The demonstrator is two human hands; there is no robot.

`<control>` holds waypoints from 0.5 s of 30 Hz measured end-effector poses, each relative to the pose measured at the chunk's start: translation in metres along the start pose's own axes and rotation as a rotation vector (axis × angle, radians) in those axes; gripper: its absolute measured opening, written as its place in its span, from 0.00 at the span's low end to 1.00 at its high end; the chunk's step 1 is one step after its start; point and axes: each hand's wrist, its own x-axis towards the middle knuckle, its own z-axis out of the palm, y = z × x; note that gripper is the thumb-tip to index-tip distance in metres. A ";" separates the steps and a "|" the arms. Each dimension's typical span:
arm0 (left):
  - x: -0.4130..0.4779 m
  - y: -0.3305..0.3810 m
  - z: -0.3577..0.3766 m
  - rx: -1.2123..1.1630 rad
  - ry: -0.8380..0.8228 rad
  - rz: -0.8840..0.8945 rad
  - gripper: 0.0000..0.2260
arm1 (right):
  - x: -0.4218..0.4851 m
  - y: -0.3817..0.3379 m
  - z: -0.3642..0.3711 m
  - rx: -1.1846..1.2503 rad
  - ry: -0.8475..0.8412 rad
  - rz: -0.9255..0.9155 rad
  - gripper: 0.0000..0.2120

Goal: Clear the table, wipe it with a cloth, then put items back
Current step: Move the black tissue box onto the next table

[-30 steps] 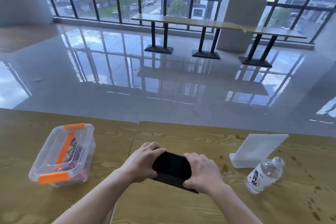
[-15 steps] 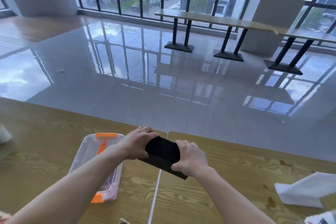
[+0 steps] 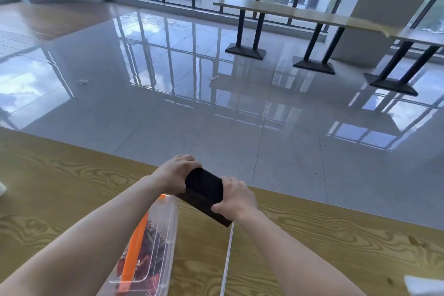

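Just beyond the far end of the clear plastic container (image 3: 153,247), a black rectangular box (image 3: 204,191) sits clamped between both hands. The left hand (image 3: 176,174) curls its fingers over the box's far short end, and the right hand (image 3: 236,199) wraps the near end, thumb and fingers pinching the sides. Holding it by both ends keeps the box level and under control. That suits carrying it aside, so the clearing step looks to be under way. The box tilts slightly, and its lower corner hangs to the right of the container. Whether that corner touches the wooden table (image 3: 60,187) cannot be told. The container lies flat on the table, lid on, its orange handle (image 3: 134,252) along the top and reddish contents inside, probably waiting its turn. Well to the right of the container, at the frame's corner, shows a white edge (image 3: 425,286), possibly the cloth, too cropped to be sure.
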 end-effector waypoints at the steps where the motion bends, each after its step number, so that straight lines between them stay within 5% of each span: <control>1: 0.002 -0.005 0.001 -0.003 -0.002 -0.011 0.29 | 0.004 -0.002 0.003 0.005 -0.004 0.002 0.24; 15: 0.007 -0.026 0.022 -0.123 -0.028 -0.169 0.29 | 0.023 -0.009 0.028 -0.030 -0.049 -0.027 0.40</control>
